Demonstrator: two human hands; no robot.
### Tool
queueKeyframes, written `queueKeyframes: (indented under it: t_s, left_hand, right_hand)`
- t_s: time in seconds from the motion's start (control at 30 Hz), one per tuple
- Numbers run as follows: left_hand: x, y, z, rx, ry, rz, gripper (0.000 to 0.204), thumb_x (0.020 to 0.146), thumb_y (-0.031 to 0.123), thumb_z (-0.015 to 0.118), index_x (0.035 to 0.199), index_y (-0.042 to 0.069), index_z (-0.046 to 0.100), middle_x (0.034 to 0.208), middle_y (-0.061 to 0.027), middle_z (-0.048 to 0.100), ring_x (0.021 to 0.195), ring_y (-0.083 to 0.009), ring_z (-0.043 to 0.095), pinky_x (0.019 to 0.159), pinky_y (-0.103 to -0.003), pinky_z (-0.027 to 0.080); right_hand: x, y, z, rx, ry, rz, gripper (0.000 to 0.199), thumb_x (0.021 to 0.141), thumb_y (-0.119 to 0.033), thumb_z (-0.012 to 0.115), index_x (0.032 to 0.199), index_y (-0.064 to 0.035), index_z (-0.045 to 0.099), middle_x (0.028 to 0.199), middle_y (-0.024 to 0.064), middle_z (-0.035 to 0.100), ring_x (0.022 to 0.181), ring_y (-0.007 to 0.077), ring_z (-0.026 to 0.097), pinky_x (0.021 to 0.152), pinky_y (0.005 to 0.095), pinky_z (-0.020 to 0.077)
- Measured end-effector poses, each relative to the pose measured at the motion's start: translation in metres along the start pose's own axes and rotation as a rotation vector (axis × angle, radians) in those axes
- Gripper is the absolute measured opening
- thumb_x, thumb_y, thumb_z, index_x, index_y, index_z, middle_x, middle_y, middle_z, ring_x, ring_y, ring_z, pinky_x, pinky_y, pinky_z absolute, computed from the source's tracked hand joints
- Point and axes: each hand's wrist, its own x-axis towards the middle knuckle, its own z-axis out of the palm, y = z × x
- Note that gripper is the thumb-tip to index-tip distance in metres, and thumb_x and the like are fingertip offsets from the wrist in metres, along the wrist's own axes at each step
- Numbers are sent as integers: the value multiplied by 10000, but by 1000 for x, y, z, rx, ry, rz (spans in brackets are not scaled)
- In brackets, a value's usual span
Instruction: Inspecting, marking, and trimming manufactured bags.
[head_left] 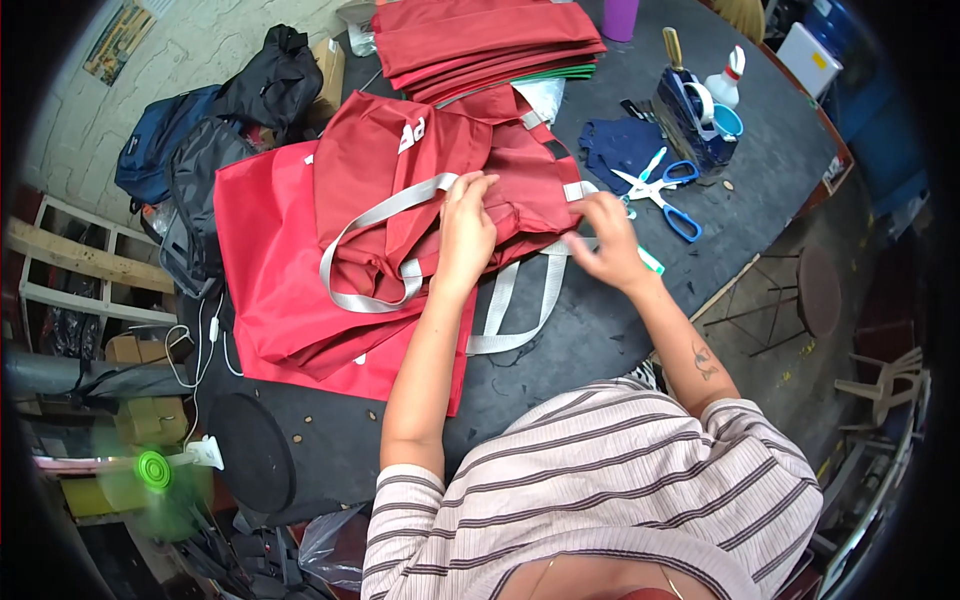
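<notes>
A red fabric bag [400,140] with light grey webbing handles lies spread on the dark table. On its middle rests my left hand [468,230], fingers stretched out beside the grey strap [345,250] that loops to the left. My right hand [608,245] hovers at the bag's right edge, thumb and fingers apart, close to a grey strap end [578,190]. Another grey handle loop [545,310] hangs toward me between my forearms. Beneath the bag is a brighter red fabric piece [265,270], partly covered.
A stack of folded red fabric [490,45] lies at the back. To the right are blue-handled scissors [680,205], a dark blue cloth [615,150], a tool holder [700,140] and a spray bottle [724,85]. Backpacks [200,170] sit at left; a green fan [153,470] stands lower left.
</notes>
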Motion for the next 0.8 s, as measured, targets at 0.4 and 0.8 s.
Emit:
queueKeyframes:
  t_s: [0.4,0.8]
  left_hand:
    - [-5,15,-1,-359,-4,-287,141,864,50,530,939,-19,628,802,-118,592,632,-172,581,585,-300,457]
    - [-12,-1,13,-493,-122,-676,182,859,110,608,742,-28,626,611,-63,626,553,-110,643,418,-202,441]
  right_hand:
    - [-29,71,-36,-381,-85,441,194,759,0,558,933,-76,599,966,90,548,908,286,515,780,397,404]
    - [-33,61,-34,-363,-264,424,249,719,-117,698,925,-75,563,933,67,568,937,282,519,812,413,377]
